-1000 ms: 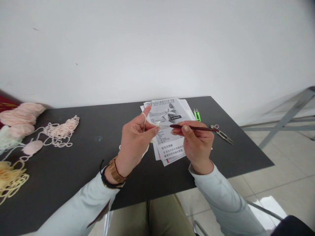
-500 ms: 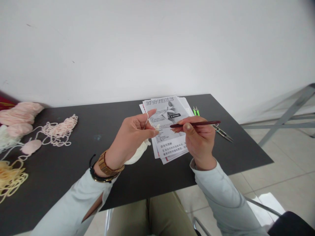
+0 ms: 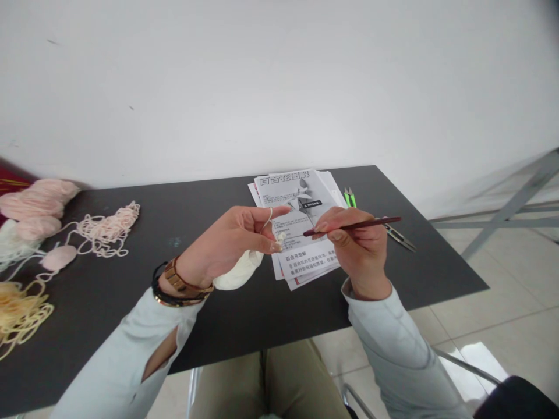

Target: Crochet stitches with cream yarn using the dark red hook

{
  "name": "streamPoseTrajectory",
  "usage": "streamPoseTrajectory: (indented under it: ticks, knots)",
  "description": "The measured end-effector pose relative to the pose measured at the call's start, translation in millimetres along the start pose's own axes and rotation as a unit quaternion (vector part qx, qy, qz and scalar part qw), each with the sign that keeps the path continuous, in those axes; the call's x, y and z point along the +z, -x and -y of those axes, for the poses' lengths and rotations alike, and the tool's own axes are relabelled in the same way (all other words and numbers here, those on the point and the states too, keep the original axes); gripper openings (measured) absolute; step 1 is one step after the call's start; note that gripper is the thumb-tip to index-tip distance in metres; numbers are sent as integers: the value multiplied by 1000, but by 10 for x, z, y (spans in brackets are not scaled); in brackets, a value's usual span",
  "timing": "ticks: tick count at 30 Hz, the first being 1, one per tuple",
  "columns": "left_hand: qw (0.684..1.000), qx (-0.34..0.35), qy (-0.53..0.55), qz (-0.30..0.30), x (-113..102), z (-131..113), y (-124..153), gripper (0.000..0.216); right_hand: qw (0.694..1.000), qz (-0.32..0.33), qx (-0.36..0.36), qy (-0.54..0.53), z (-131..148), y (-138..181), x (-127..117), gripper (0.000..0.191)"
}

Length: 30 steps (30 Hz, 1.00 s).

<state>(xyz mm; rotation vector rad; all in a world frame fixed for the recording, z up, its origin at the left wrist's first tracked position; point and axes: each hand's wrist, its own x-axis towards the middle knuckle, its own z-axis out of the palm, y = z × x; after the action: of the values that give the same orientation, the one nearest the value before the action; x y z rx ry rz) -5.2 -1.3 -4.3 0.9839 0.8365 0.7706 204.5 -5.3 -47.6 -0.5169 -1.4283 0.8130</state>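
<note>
My left hand (image 3: 231, 241) hovers over the black table (image 3: 109, 291), pinching a small cream crochet piece (image 3: 280, 238) between thumb and finger, with cream yarn looped round the stretched index finger. A cream yarn ball (image 3: 238, 272) lies under that hand. My right hand (image 3: 360, 247) is closed on a dark red crochet hook (image 3: 353, 225), its tip pointing left toward the crochet piece, a short gap away. Both hands are held above a stack of printed instruction sheets (image 3: 297, 201).
Green thread snips (image 3: 348, 197) and small scissors (image 3: 399, 236) lie right of the sheets. Pink yarn skeins (image 3: 37, 203), a loose pink tangle (image 3: 109, 230) and yellow yarn (image 3: 20, 311) fill the table's left side. A white wall stands behind; tiled floor and a metal frame (image 3: 510, 203) are at the right.
My left wrist dropped and turned, so the cream yarn ball under it shows. The hook drew back to the right, away from the crochet piece, and now tilts up at its far end.
</note>
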Motion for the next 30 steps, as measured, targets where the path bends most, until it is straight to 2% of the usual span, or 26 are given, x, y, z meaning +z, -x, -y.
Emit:
streamPoseTrajectory:
  ticks: [3,8,13,17,21,25,27,30]
  knots:
    - [999,-19,30,19,1,-1,-1,55,1000,1,4,0,4,7,-2,6]
    - [998,-35,34,35,-7,5,5,56,999,3,27,-32,11,16,6,5]
    - [999,-25,15,38,-15,13,-2,54,1000,3,12,-17,15,12,-4,5]
    - [998,46,-20,-31,13,41,-34,49,999,-5,-30,23,12,18,10,11]
    - [984,130,-7,-125,91,107,-86,43,987,-4,-107,117,20,56,79,31]
    - [962,171,23,-212,190,197,-124,65,949,19,-211,232,30,121,169,48]
    - [954,184,37,-233,223,241,-133,68,953,-5,-191,237,27,151,219,46]
    - [952,192,43,-235,236,291,-139,66,973,-142,-53,177,7,160,293,30]
